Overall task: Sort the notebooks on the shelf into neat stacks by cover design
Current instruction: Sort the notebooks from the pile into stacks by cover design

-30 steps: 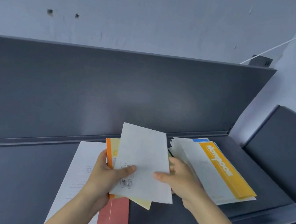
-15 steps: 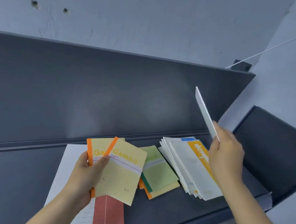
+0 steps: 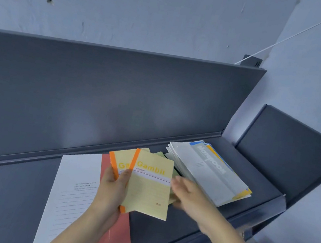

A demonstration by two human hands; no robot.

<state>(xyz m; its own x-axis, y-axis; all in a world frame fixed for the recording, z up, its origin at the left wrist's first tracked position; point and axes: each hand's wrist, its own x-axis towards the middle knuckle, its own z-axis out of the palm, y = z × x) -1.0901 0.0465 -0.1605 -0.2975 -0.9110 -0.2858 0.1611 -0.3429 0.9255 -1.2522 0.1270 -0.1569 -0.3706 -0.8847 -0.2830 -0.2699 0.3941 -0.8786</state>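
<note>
Right under the Gambit notebooks [image 3: 150, 186], a red notebook [image 3: 117, 237] and a white lined notebook [image 3: 75, 181] lie flat on the shelf [image 3: 9, 192]. Left hand [image 3: 113, 189] fingers grip both yellow Gambits, fanned out. Right hand [image 3: 188, 194] sits just right of them, fingers stretched loose, kinda blurry. Behind them pokes a green notebook [image 3: 160, 155], and further back-right, a messy grey stack [image 3: 208, 172].

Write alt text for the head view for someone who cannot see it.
The left hand grips two yellow Gambit notebooks with orange spines above a dark shelf; the right hand reaches beside them. A fanned notebook stack lies to the right.
</note>
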